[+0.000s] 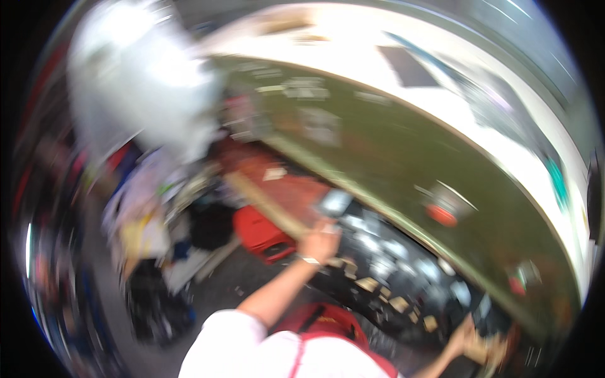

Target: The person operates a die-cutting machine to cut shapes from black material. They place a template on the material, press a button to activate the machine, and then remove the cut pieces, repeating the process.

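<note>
One stick: long pale wooden stick (pixel 265 205), plain, light tan, straight; runs from upper left down to the fist at centre. Blurred, so surface detail can't be told.
Stick pos.: held up over the dark floor, its far end above the reddish patch (pixel 287 183), its near end in the fist; a red box (pixel 261 233) lies just below its mid-length.
L hand: left hand (pixel 320 242) raised at frame centre, fingers wrapped tight round the stick's lower end; full closed fist, pale band at the wrist. Arm bare, white sleeve (pixel 233 340) at the shoulder.
R hand: right hand (pixel 469 343) low at the right edge, near a tan object (pixel 495 349); too blurred to tell whether fingers are closed or whether it holds that object.
Body: red strap or bag (pixel 324 321) over the white top, at bottom centre.
Floor: dark floor (pixel 233 277), strewn w/ pale and tan scraps (pixel 384 293) between the two hands.
Wall: long olive-green panel (pixel 391 145) curving across the right half, w/ pale papers in its upper part and small red-orange items (pixel 441 215) further right; bright white band above it.
Left side: cluttered heap of mixed items (pixel 151 220), black bag (pixel 157 302) below, big white blurred shape (pixel 135 75) at top left.
Img. quality: heavy motion blur throughout.
</note>
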Demonstrator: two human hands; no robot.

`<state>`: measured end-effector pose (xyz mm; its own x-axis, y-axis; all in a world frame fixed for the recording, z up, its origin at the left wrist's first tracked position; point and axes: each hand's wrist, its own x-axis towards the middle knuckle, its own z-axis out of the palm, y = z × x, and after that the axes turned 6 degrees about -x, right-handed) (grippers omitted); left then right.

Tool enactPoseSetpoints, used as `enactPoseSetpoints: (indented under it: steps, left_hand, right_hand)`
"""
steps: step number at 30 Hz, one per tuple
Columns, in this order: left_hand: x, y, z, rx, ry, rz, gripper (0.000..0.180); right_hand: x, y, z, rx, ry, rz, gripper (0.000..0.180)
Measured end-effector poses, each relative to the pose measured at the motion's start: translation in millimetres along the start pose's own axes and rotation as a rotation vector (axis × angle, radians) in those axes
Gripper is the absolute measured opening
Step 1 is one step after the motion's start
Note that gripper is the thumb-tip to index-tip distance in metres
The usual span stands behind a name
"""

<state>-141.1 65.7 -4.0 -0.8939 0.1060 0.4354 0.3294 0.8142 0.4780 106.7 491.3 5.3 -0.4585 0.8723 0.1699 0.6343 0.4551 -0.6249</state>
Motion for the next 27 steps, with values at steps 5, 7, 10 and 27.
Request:
enactPoseSetpoints:
  steps: [5, 7, 10, 27]
  left_hand:
    - [-7.6, -0.1, 5.5, -0.286, -0.004, -0.214, 0.028]
    - [-17.6, -5.6, 1.5, -0.322, -0.031, -0.222, 0.026]
    - [-43.4, -10.8, -13.6, -0.349, -0.070, -0.244, 0.025]
    - [-78.4, 26.3, -59.4, -0.309, -0.288, 0.137, 0.055]
  right_hand:
    - [6.0, 55.5, 10.2, -0.192, 0.280, -0.318, 0.047]
    - [-0.5, 60.9, 9.8, -0.318, 0.256, -0.361, 0.043]
    - [-20.8, 44.7, -2.5, -0.200, 0.226, -0.390, 0.044]
    - [-122.1, -112.2, 9.9, 0.079, -0.226, -0.808, 0.085]
